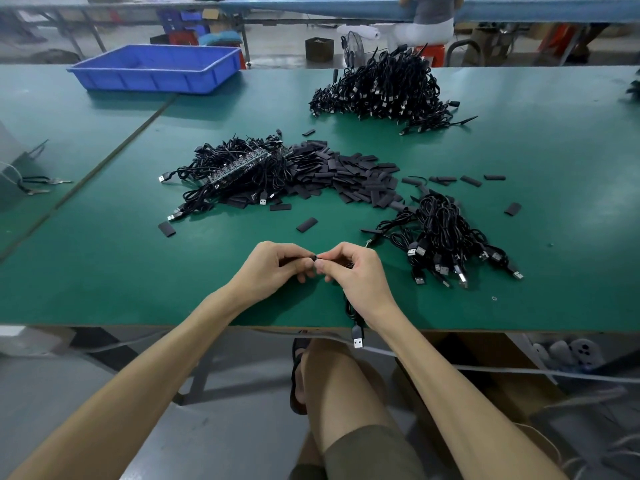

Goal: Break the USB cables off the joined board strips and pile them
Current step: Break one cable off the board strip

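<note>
Pinching a small black piece [316,259] between thumb and fingertips, the left hand [277,268] and right hand [353,271] meet over the green bench [104,271] near its front edge; each grip is clenched on that piece. A thin black USB cable [350,311] runs under the right hand and hangs over the edge, its silver plug [357,341] dangling. This looks like the break-off step; next comes a snap, then a short carry right to the near pile of loose black cables [446,237]. Further out lie the tangled heap of cables on dark joined board strips [239,168], a spread of flat black tabs [356,178], a larger far cable heap [381,88] and a blue plastic tray [156,69]. Nothing seems to bar that carry.
</note>
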The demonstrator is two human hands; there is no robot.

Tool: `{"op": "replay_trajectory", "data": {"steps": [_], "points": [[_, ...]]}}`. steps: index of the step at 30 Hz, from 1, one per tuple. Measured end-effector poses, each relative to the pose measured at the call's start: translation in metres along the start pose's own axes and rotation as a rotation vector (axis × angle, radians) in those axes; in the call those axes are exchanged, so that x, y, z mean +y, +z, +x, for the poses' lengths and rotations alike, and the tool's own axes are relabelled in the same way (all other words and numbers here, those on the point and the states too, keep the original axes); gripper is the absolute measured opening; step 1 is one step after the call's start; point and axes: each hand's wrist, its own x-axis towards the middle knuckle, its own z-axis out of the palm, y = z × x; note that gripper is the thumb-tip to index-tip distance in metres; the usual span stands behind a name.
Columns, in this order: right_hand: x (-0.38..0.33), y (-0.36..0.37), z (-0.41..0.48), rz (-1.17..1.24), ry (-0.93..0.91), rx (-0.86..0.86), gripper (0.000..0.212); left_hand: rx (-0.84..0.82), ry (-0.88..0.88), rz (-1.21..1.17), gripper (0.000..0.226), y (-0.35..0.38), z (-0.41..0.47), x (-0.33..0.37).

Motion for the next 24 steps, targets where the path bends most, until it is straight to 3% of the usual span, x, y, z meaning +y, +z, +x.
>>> {"op": "replay_trajectory", "data": {"steps": [16, 24], "points": [[-0.0013, 0.0011, -0.0015, 0.056, -0.008, 0.064, 0.003, 0.029, -0.059, -0.095, 0.027, -0.0022, 0.0022, 0.0014], [0.0014, 0.0008, -0.0019, 0.055, 0.010, 0.069, 0.003, 0.049, -0.065, -0.211, 0.018, -0.0016, 0.0016, -0.0046]]}}
